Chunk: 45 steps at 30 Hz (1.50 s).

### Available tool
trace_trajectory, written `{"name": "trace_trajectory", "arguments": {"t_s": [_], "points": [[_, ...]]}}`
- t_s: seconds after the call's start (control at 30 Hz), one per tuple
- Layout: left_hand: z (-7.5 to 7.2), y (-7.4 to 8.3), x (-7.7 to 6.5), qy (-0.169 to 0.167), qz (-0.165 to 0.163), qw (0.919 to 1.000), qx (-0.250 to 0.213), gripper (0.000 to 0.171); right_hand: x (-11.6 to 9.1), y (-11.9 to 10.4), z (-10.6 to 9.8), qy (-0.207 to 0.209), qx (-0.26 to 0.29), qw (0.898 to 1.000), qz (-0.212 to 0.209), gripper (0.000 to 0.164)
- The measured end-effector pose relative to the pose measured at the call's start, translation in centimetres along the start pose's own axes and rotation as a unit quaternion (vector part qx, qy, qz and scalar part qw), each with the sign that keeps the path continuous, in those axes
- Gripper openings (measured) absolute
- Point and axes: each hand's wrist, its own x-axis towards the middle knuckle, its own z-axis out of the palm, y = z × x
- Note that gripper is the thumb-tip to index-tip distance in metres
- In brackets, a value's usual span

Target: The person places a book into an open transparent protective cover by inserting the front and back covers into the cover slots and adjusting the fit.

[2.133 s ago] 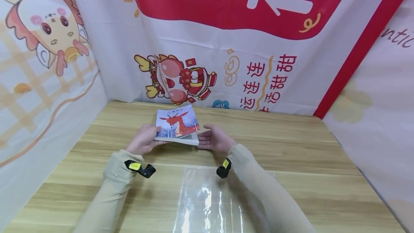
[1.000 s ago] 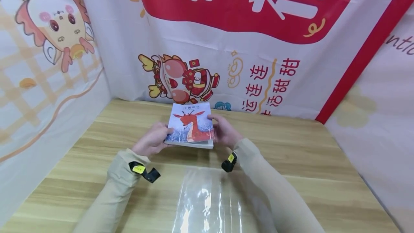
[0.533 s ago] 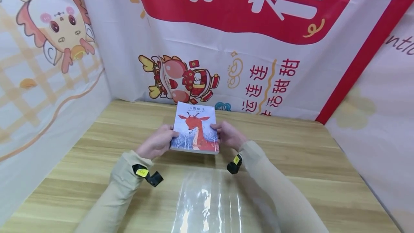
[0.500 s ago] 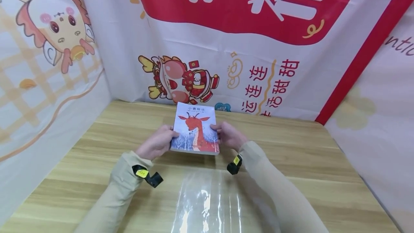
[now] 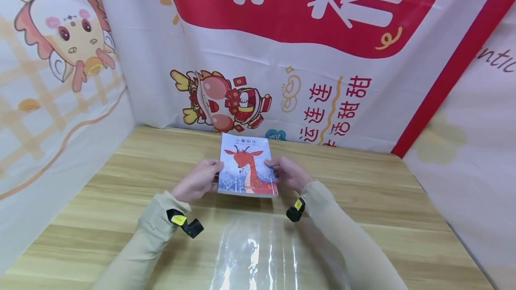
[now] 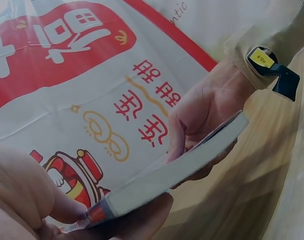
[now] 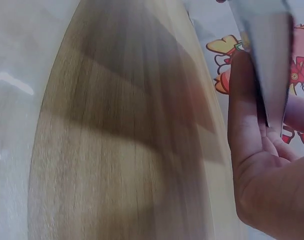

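A paperback picture book (image 5: 247, 167) with a red deer on a blue, snowy cover is held between both hands, its front toward the head camera. My left hand (image 5: 199, 179) grips the left edge, thumb on the cover and fingers underneath. On the opposite edge, my right hand (image 5: 291, 173) pinches the book the same way. From the left wrist, the book's pale page edges (image 6: 177, 167) show, with the spine corner by the left thumb (image 6: 67, 207). In the right wrist view the book (image 7: 272, 60) sits between thumb and fingers.
A clear plastic sheet (image 5: 258, 254) lies on the wooden table (image 5: 383, 218) nearest the body, reflecting light. Printed cloth (image 5: 225, 48) hangs behind the table, and more cloth panels (image 5: 463, 147) stand at the sides.
The book turned from slanted to facing straight on and shifted right and slightly nearer. My right hand moved from beside its edge to gripping it; the stacked, uneven edges now look aligned.
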Motion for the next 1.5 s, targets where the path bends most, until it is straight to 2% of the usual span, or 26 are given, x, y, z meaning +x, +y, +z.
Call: {"name": "trace_trajectory", "arguments": {"t_s": [0.27, 0.57, 0.77, 0.87, 0.97, 1.1, 1.23, 1.5], "points": [[0.2, -0.6, -0.1, -0.040, 0.008, 0.9986, -0.033, 0.042, -0.2, 0.5, -0.5, 0.031, -0.011, 0.999, 0.011, 0.036], [0.7, -0.6, 0.4, -0.040, 0.002, 0.9990, -0.022, 0.037, -0.7, 0.2, -1.6, 0.025, -0.031, 0.999, -0.007, 0.035], [1.6, -0.3, 0.3, -0.034, -0.001, 0.9994, -0.005, 0.033, -1.9, -0.6, -2.4, 0.015, 0.006, 1.000, 0.001, 0.041], [2.1, -0.5, 0.1, -0.031, -0.014, 0.9994, -0.007, 0.031, -2.5, -0.7, -2.8, 0.017, -0.011, 1.000, -0.005, 0.036], [2.5, -0.7, 0.0, -0.041, -0.008, 0.9990, -0.014, 0.033, -3.0, -0.8, -3.2, 0.022, -0.033, 0.999, -0.018, 0.036], [2.8, -1.0, 0.0, -0.055, 0.011, 0.9983, -0.015, 0.036, -3.2, -1.0, -3.7, 0.024, -0.030, 0.999, -0.029, 0.038], [3.1, -1.2, -0.1, -0.055, 0.003, 0.9985, -0.004, 0.035, -3.8, -1.0, -4.2, 0.018, -0.020, 0.999, -0.024, 0.039], [3.9, -1.3, -0.4, -0.072, 0.000, 0.9974, -0.007, 0.031, -5.3, -1.6, -5.2, 0.025, -0.049, 0.998, -0.035, 0.038]]}}
